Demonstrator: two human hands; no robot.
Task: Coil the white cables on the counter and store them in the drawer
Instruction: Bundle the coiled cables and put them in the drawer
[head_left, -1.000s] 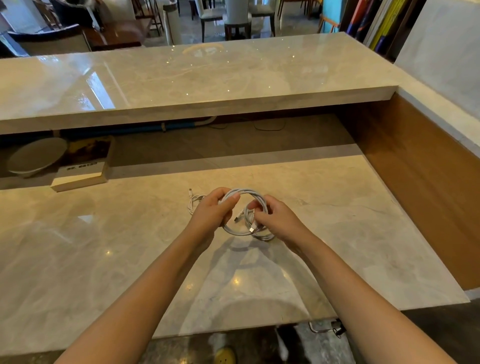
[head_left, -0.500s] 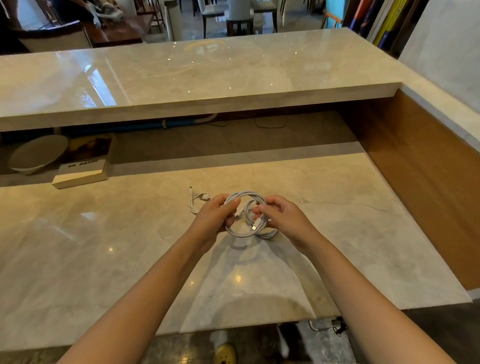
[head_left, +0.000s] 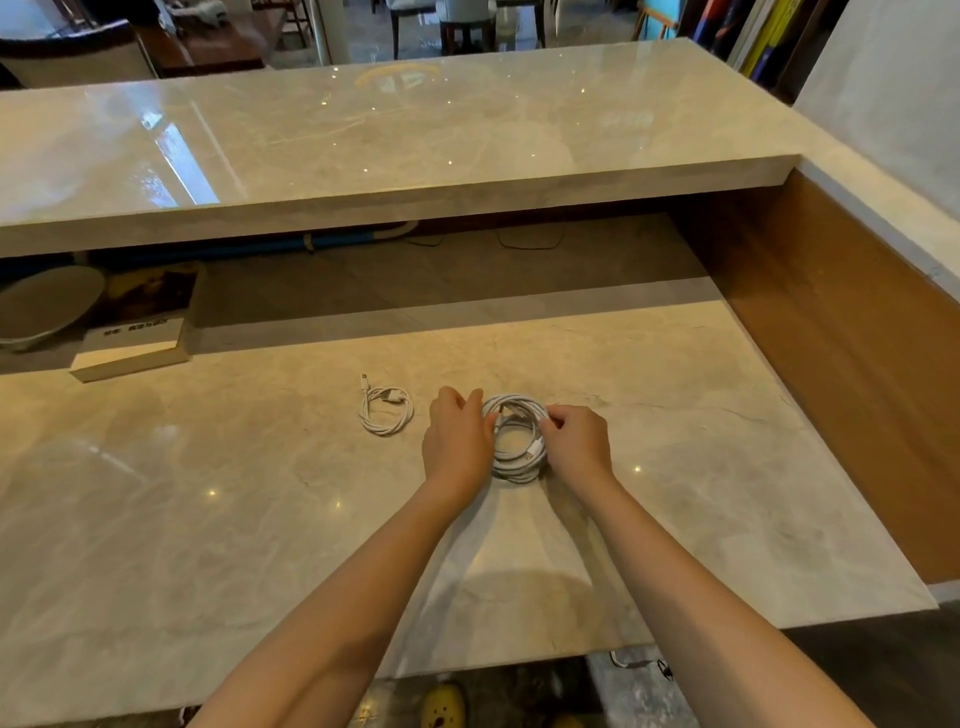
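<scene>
A coiled white cable (head_left: 517, 441) sits near the middle of the lower marble counter (head_left: 208, 493), wound into several loops. My left hand (head_left: 457, 441) grips its left side and my right hand (head_left: 576, 441) pinches its upper right side. A second, smaller white cable (head_left: 385, 410) lies loosely looped on the counter just left of my left hand, one plug pointing away from me. No drawer is in view.
A raised marble bar top (head_left: 395, 135) overhangs the back of the counter. Under it at far left sit a round grey dish (head_left: 44, 306) and a book (head_left: 135, 338). A brown wooden side wall (head_left: 852, 353) bounds the right. The counter's front edge is near my elbows.
Both hands have lowered the coil toward the counter, and its loops now lie flatter and tighter. The smaller cable to the left has come fully into view.
</scene>
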